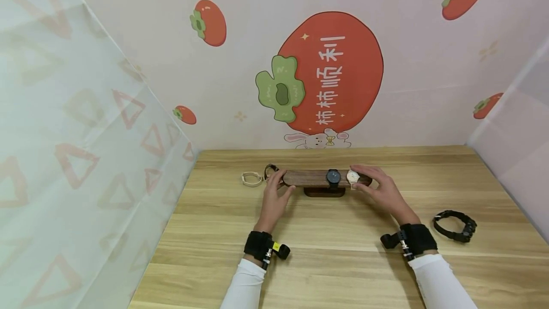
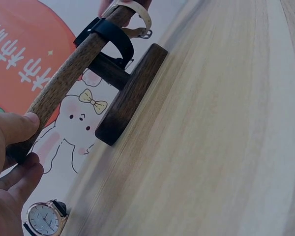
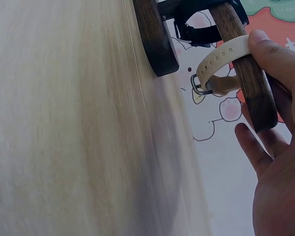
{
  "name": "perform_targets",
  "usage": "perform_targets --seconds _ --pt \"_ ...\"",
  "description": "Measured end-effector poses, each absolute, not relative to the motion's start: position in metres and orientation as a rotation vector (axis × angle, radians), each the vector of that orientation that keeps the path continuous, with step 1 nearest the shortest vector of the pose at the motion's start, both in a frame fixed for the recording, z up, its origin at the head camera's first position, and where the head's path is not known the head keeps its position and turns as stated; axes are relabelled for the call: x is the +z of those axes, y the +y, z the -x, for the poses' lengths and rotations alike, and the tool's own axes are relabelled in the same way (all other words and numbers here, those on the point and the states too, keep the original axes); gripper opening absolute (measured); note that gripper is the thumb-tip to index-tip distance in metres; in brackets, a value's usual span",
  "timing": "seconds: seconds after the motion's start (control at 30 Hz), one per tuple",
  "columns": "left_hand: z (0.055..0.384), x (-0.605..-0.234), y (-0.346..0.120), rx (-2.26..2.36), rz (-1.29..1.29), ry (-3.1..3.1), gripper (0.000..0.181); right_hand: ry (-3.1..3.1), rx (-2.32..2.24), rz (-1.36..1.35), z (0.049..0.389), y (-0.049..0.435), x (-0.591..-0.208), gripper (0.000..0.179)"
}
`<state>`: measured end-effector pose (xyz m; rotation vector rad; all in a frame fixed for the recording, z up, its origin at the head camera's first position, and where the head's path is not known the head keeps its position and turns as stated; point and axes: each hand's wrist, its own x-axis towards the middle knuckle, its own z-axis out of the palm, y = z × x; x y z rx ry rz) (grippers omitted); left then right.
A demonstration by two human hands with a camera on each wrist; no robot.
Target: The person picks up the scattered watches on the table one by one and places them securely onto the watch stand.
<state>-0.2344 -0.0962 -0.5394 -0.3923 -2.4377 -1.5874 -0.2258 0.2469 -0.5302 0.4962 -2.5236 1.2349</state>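
A dark wooden watch stand (image 1: 306, 178) stands on the table, its long bar raised over a small base (image 2: 132, 96). My left hand (image 1: 273, 202) grips the bar's left end, thumb on one side and fingers on the other. Toward the right end, a black watch (image 1: 333, 177) and a cream-strapped watch (image 1: 352, 177) are looped round the bar. My right hand (image 1: 387, 196) holds the cream watch at the bar, with the thumb against its strap (image 3: 223, 56). Some right fingers lie behind the bar, partly hidden.
A pale watch (image 1: 251, 179) lies left of the stand. Beside my left hand is a dark-strapped watch (image 2: 43, 219) with a white dial. A chunky black watch (image 1: 455, 226) lies on the wooden table (image 1: 326, 261) at the right. A printed backdrop (image 1: 407, 85) rises behind.
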Motion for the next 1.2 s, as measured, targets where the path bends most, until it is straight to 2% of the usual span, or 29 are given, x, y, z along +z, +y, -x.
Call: perform_targets --seconds 1.2 --pt "0.231 -0.537 -0.095 -1.602 0.376 -2.468 0.058 -2.512 1.264 -0.502 0.228 0.233 -0.532 0.056"
